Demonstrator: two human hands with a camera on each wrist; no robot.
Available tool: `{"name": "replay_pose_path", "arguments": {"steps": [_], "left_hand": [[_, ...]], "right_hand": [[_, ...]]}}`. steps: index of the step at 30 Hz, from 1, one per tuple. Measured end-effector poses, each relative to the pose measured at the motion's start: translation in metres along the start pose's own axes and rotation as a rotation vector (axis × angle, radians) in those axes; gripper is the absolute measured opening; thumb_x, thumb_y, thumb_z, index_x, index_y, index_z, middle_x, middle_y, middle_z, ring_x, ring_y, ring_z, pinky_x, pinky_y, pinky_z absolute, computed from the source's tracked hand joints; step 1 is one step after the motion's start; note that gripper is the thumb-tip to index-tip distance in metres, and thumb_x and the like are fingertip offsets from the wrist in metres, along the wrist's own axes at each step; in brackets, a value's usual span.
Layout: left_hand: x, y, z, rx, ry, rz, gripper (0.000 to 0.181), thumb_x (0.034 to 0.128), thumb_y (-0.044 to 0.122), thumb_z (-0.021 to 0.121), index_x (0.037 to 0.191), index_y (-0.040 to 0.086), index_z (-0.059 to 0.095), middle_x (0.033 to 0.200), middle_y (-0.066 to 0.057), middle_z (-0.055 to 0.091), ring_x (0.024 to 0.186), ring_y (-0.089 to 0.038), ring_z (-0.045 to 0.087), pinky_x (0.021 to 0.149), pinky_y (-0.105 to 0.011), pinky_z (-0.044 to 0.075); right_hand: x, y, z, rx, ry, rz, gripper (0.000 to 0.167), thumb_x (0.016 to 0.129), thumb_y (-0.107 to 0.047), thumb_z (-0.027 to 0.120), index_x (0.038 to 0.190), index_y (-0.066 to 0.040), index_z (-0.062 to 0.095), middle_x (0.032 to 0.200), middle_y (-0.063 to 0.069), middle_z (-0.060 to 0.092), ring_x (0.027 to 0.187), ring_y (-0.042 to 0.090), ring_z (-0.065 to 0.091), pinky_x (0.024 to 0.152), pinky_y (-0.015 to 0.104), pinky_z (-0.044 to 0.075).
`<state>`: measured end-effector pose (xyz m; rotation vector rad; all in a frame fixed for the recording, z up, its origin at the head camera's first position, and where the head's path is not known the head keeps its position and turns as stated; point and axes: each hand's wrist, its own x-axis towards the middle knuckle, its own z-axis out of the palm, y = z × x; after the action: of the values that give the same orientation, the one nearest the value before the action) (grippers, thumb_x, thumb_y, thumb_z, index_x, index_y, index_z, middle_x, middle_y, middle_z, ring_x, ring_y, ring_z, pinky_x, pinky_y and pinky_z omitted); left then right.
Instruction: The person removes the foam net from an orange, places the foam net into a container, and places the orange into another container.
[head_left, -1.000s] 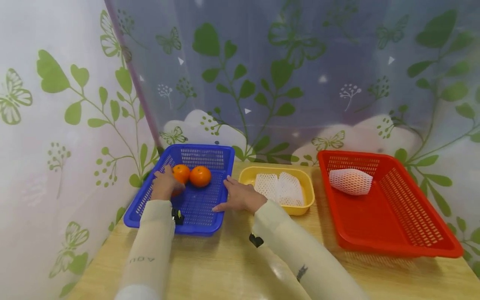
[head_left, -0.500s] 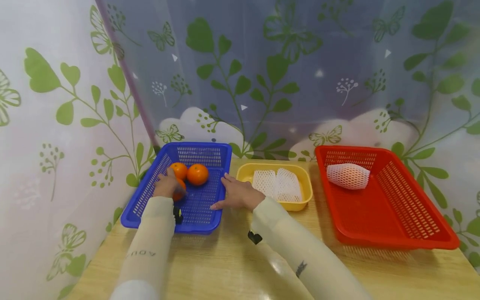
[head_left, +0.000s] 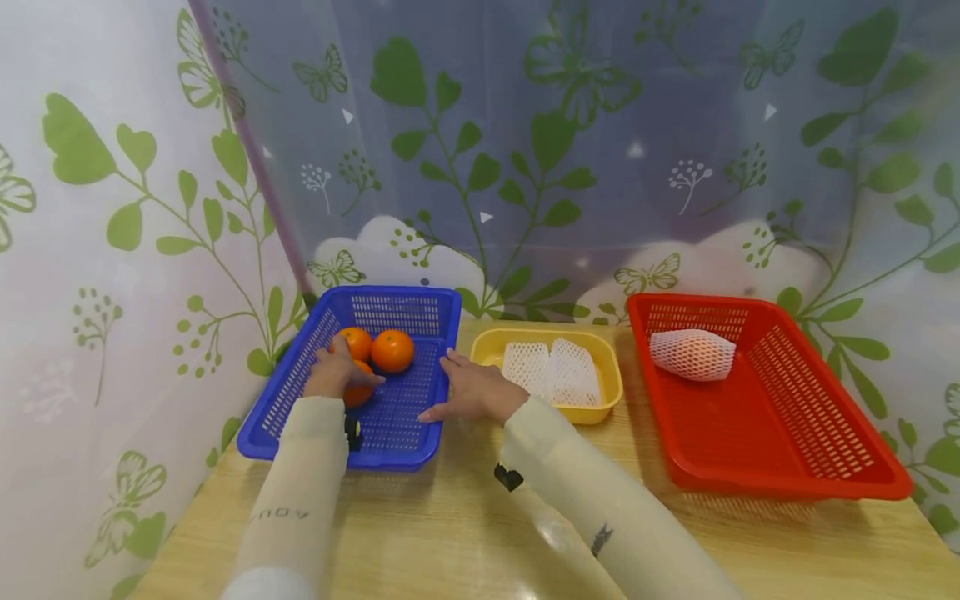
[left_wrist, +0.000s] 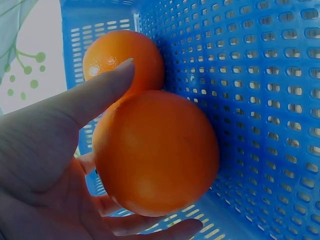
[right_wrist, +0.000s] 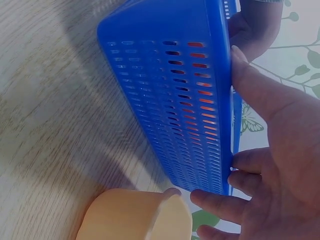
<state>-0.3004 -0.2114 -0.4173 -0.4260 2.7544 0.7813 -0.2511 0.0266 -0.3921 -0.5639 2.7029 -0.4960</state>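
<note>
In the head view, the left hand point(head_left: 332, 373) is inside the blue basket point(head_left: 405, 457), over the nearest of three oranges. The left wrist view shows the thumb along the upper side of this orange point(left_wrist: 157, 152), with the other fingers curved around its far and lower sides. A second orange point(left_wrist: 142, 55) touches it; the third orange point(head_left: 392, 351) lies to the right in the head view. The right hand point(head_left: 480, 388) rests on the basket's right rim, its fingers extended and spread; the right wrist view shows thumb and fingertips along this rim point(right_wrist: 225, 100).
A yellow tray point(head_left: 610, 398) holding white foam nets point(head_left: 573, 372) stands right of the blue basket. Farther right is a red basket point(head_left: 787, 485) with a net-wrapped fruit point(head_left: 692, 354) at its back left. Patterned curtains point(head_left: 480, 167) hang behind and at the left.
The left hand has shifted slightly within the blue basket, and more of the nearest orange shows beside it. The right hand remains at the rim. The head view has shifted slightly.
</note>
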Motion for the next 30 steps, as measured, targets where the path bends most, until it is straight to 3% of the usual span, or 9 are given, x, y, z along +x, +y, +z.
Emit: {"name": "replay_pose_path", "arguments": {"steps": [17,30], "left_hand": [[-0.0032,-0.0018,-0.003,-0.023,-0.042,-0.03,0.11,0.0837,0.044,0.073,0.151,0.006,-0.006,0.152,-0.037,0.001,0.133,-0.06,0.02,0.105,-0.07,0.025],[0.0052,0.0029,-0.0082,-0.043,-0.005,0.016,0.108,0.0857,0.044,0.071,0.151,0.005,-0.006,0.149,-0.039,0.008,0.133,-0.058,0.021,0.107,-0.067,0.024]], "right_hand": [[-0.0023,-0.0051,0.0016,0.022,-0.008,0.002,0.106,0.078,-0.063,0.069,0.155,-0.008,0.021,0.162,0.004,0.012,0.147,0.021,0.016,0.118,0.044,0.021],[0.0008,0.0007,0.0034,0.018,0.018,0.0,0.105,0.08,-0.065,0.066,0.155,-0.01,0.019,0.163,0.004,0.011,0.146,0.026,0.022,0.114,0.051,0.027]]}}
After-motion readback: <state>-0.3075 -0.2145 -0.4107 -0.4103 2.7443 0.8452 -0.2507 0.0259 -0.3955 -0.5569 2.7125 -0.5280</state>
